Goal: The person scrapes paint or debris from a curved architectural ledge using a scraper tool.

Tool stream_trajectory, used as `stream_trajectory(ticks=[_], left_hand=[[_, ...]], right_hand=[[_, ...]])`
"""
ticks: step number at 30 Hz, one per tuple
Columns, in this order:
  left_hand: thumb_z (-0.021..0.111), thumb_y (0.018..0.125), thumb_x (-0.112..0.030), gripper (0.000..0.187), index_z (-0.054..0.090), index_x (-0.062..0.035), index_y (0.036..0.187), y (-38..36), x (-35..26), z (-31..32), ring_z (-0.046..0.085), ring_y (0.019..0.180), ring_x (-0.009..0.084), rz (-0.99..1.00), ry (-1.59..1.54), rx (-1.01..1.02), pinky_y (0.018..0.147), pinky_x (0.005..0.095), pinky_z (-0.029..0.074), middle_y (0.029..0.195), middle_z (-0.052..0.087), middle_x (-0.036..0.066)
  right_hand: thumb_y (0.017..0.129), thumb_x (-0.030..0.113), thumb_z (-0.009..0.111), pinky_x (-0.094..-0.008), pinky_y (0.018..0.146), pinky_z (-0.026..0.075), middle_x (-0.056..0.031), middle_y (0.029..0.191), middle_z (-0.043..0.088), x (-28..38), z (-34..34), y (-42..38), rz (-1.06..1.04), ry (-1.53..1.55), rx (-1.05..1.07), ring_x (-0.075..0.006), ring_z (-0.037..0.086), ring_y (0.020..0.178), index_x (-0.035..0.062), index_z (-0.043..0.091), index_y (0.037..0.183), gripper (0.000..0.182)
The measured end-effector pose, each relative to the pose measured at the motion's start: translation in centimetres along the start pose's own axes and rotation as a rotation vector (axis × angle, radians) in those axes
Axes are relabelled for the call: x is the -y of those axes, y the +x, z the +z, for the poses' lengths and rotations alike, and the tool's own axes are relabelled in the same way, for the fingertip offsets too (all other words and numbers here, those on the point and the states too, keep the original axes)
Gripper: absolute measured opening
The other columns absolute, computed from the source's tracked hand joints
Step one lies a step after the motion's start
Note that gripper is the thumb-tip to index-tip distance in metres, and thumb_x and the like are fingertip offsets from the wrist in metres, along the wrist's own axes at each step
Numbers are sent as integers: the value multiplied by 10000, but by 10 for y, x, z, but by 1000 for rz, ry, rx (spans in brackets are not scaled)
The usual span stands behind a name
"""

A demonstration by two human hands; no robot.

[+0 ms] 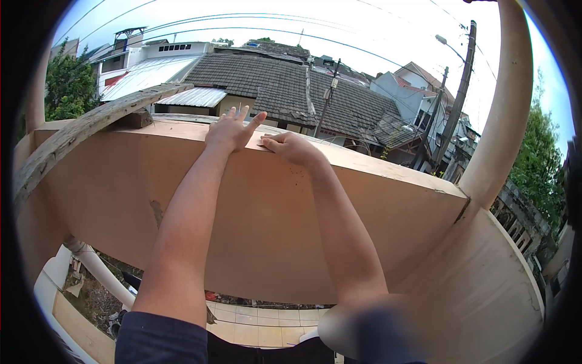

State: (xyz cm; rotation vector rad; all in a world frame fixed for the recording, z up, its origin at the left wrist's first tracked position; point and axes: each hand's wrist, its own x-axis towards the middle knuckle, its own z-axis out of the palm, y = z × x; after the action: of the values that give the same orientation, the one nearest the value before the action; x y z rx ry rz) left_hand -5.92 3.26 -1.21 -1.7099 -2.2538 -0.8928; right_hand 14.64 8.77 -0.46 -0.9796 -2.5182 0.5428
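Observation:
A peach-coloured parapet wall (267, 224) runs across in front of me, and both hands are at its top ledge. My left hand (229, 130) rests against the ledge, fingers spread and thumb pointing right. Just to its right, my right hand (292, 147) is closed at the ledge's near edge. A small dark, thin tip shows by its fingers; what it belongs to is hidden. Several dark specks dot the wall face below the right hand.
A weathered wooden plank (91, 124) slopes over the ledge at left, beside a wood block (134, 119). A round column (506, 103) stands at right. Tiled floor (260, 324) and a white pipe (103, 270) show below. Roofs (254, 82) and utility poles (461, 91) lie beyond.

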Motion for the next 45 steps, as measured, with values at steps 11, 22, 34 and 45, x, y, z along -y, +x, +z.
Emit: stream_trajectory(ticks=[11,22,34,45], left_hand=[[113,881,-1017,1170,301,-235,1732,-4,-3,-9,377,1609,241,-48,-43,79,1285,476,380,1754,386,52],[186,907,-1003,1153,424,-180,1679,-12,-8,-13,449,1561,288,-71,-81,7,1257,499,398,1678,492,121],[231,850,-1049,1220,488,-158,1643,-10,-8,-14,484,1537,296,-113,-158,-31,1259,497,394,1619,561,141],[318,827,-1057,1238,544,-116,1600,-8,-4,-14,509,1513,311,-4,-213,-62,1251,495,403,1580,595,160]], right_hand=[[1025,606,641,-422,1102,519,-68,1432,728,12,2,-11,11,-114,-58,-299,670,1323,255,717,1452,558],[1123,452,549,-463,1119,507,-154,1418,719,18,2,10,282,-99,-189,-355,656,1335,135,720,1423,468],[1141,483,482,-470,1197,451,-68,1511,676,2,-9,27,54,52,160,-304,612,1401,291,680,1493,448],[1133,481,510,-458,1141,498,-107,1426,723,49,-5,14,92,34,192,-315,651,1351,207,722,1437,461]])
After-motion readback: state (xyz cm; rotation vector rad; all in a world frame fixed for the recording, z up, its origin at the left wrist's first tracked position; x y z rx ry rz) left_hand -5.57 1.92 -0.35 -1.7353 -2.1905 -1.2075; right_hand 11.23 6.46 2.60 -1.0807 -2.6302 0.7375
